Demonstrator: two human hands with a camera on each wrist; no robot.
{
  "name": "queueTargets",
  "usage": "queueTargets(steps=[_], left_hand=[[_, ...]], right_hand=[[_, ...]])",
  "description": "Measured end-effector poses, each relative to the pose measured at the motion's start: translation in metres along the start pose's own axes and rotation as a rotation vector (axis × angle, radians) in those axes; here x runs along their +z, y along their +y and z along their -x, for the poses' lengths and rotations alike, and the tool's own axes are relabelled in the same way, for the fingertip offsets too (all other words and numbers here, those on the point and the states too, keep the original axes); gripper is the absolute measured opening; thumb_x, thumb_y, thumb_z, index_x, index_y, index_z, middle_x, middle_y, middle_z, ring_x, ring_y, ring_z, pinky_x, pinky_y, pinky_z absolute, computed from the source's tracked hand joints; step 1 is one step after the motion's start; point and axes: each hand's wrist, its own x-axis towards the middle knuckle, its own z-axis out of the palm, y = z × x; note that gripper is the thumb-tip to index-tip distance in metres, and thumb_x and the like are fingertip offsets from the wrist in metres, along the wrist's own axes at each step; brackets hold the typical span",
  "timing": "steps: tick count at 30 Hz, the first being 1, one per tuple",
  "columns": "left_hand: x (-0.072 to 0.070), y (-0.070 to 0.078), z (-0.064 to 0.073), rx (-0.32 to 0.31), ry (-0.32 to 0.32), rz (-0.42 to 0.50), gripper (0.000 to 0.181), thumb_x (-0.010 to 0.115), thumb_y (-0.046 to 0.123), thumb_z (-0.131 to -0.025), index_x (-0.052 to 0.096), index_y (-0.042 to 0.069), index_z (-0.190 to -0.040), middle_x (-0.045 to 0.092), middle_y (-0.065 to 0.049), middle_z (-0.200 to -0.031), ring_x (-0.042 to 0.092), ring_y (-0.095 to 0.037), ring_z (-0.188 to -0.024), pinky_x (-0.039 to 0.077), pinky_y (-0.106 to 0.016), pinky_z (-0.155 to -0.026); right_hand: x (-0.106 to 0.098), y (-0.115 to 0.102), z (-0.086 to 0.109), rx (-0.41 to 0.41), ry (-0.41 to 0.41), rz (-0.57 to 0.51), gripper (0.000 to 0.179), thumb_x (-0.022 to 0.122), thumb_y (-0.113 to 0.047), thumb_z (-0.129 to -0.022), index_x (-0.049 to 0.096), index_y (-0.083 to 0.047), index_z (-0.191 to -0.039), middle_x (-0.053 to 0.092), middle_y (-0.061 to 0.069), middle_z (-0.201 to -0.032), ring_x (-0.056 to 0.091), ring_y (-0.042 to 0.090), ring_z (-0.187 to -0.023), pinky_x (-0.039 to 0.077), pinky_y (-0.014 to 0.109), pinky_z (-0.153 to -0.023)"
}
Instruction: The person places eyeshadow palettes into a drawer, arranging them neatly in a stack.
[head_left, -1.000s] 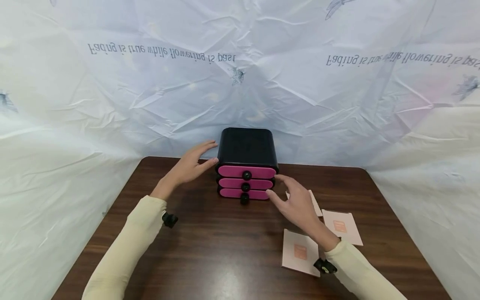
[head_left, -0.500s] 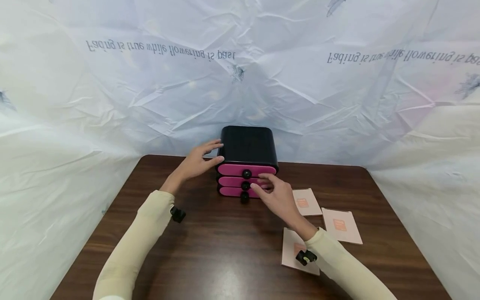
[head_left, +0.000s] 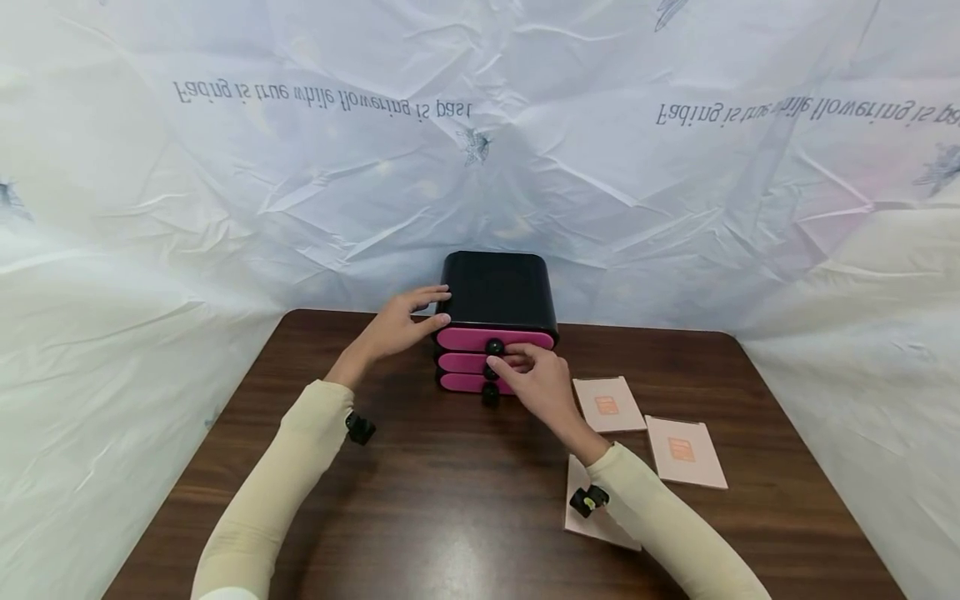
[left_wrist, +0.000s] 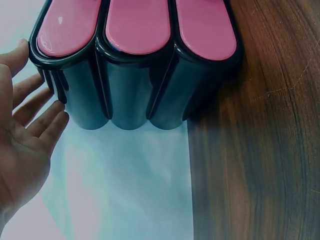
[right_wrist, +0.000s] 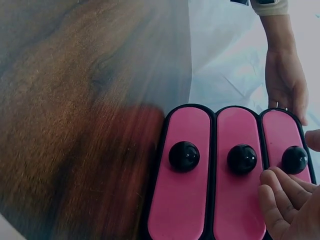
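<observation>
A small black chest with three pink-fronted drawers (head_left: 465, 338) stands at the back of the table, a round black knob (head_left: 490, 393) on each front. My left hand (head_left: 401, 327) is at its upper left side, fingers spread; in the left wrist view the fingertips (left_wrist: 61, 116) lie along the black casing (left_wrist: 132, 90). My right hand (head_left: 542, 383) reaches in front of the drawers from the right. Its fingers are right by the top knob (right_wrist: 294, 160) in the right wrist view, loosely extended, and its thumb overlaps the middle knob in the head view. All drawers sit closed.
Two flat pale pink square cards (head_left: 609, 406) (head_left: 686, 452) lie on the brown wooden table (head_left: 450, 492) at the right. A third card (head_left: 592, 525) is partly hidden under the right forearm. A white printed sheet (head_left: 480, 192) hangs behind and beside the table.
My right hand has moved left from the chest's right edge to the front by the knobs. My left hand has shifted slightly right, onto the chest's side. Chest and cards stay put.
</observation>
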Motion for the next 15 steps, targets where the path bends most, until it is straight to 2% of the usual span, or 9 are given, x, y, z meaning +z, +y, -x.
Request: queueTargets(steps=[15], left_hand=[[0.0005, -0.0001, -0.0002, -0.003, 0.002, 0.018, 0.056, 0.064, 0.043, -0.101, 0.055, 0.015, -0.149, 0.045, -0.006, -0.158, 0.049, -0.033, -0.141, 0.041, -0.051, -0.115]], right_hand=[[0.0109, 0.0030, -0.0100, -0.038, 0.110, 0.019, 0.048, 0.077, -0.059, -0.085, 0.082, -0.013, -0.099, 0.077, -0.002, -0.083, 0.070, 0.008, -0.070, 0.058, 0.032, -0.058]])
